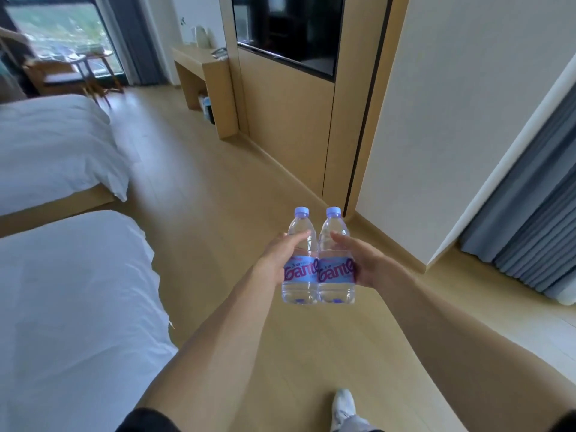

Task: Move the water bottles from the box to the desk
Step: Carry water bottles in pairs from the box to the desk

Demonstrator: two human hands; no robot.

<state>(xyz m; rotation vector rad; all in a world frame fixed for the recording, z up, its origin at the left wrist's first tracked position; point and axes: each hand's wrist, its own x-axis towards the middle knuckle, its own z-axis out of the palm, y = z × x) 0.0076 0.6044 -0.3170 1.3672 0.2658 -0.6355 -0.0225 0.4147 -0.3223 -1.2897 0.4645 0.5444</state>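
Two water bottles in play, side by side and touching, upright in mid-air over the wooden floor. We have the left bottle in our left hand, whose grip wraps its label band from the left, fingers running up toward the shoulder. The right bottle sits in our right hand, clasped the same way from the right. Both caps point up and away from us.

We judge this the carry leg: no box in view, and the surface waits far ahead on the left, against the wall by the window. To do it well, we keep both bottles vertical and pressed together, hold at the labels where the plastic is stiffest, and steer between the beds on the left and the wood panel on the right.
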